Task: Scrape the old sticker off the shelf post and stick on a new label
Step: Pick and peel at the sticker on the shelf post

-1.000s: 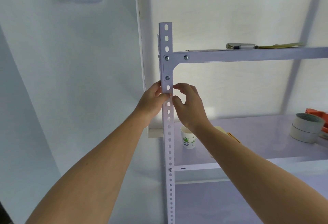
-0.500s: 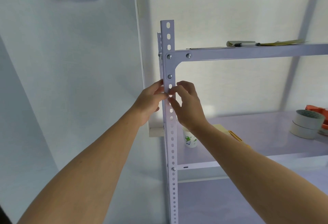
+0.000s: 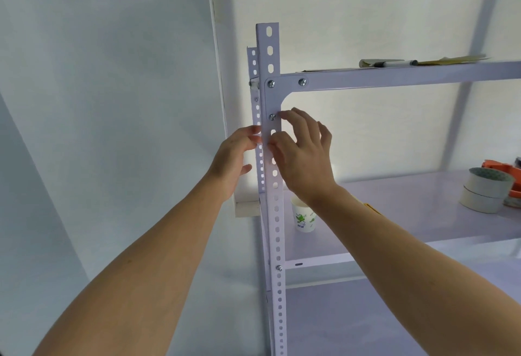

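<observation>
White-walled corner, and up close both hands are working the perforated metal shelf post [image 3: 275,214] just under its corner bolt [image 3: 272,116]. The left hand [image 3: 231,158] is bracing the post's edge with straight fingers. The right hand [image 3: 304,163] is fanning its fingers open after that earlier pinch, thumb pressing the face, so it's probably smoothing a label that's too small to see.

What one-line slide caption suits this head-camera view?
Left hand and right hand touch the perforated shelf post beneath the top shelf.

Shelf post [image 3: 275,200] between left hand [image 3: 234,158] and right hand [image 3: 303,158], fingertips touching it. Bolt [image 3: 272,116] just above right fingertips. Paper cup [image 3: 304,218] below right hand, on shelf [image 3: 408,214]. Tape rolls [image 3: 485,189] well right of fingers.
</observation>
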